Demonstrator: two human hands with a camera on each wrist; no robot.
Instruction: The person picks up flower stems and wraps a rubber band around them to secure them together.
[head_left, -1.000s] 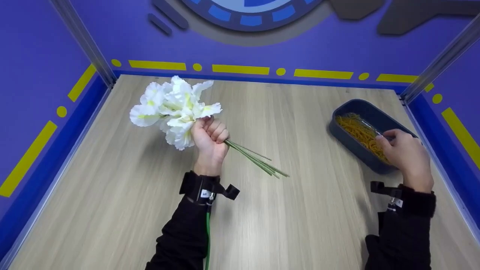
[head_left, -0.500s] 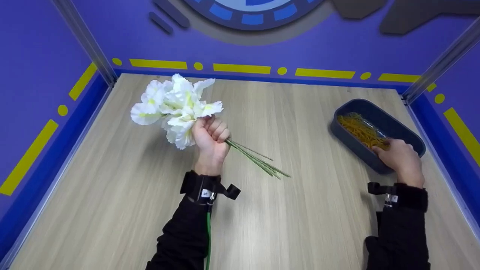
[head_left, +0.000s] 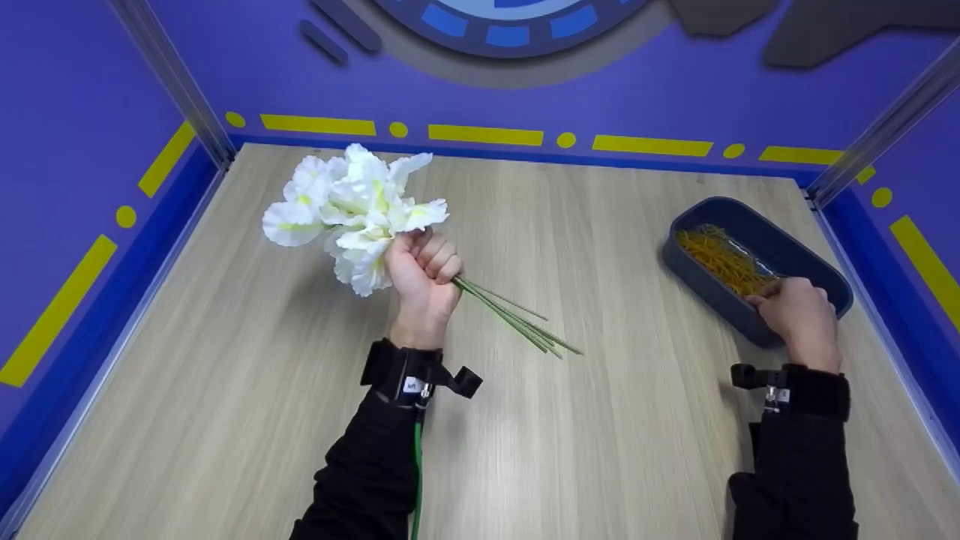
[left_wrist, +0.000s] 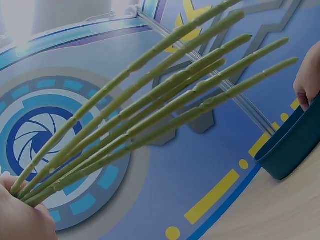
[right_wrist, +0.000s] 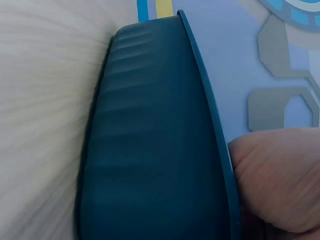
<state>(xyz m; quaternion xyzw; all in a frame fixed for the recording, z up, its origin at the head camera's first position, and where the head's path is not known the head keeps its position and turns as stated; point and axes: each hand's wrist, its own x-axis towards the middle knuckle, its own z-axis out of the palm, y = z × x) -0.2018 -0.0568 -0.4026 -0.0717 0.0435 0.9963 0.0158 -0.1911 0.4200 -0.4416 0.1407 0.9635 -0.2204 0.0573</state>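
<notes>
White artificial flowers (head_left: 352, 214) on thin green stems (head_left: 517, 322) sit clenched in the left hand (head_left: 421, 277) above the pale wooden bench (head_left: 225, 390). The left wrist view shows six stems fanning out. Farther right, the right hand (head_left: 796, 315) reaches into the dark blue oval plastic tub (head_left: 780, 240) of yellow rubber bands (head_left: 720, 259); its fingers are hidden, so I cannot tell their grip.

sleeves: black | wrist straps: black | left cable: green

**White bouquet aloft, bands in the bin**

White flowers (head_left: 352, 214) bunched at ten o'clock, thin green stems (head_left: 517, 319) slanting towards four o'clock above the table. Over at three o'clock, a dark blue bin (head_left: 750, 225) sits flat, a heap of yellow rubber bands (head_left: 716, 259) inside.
</notes>
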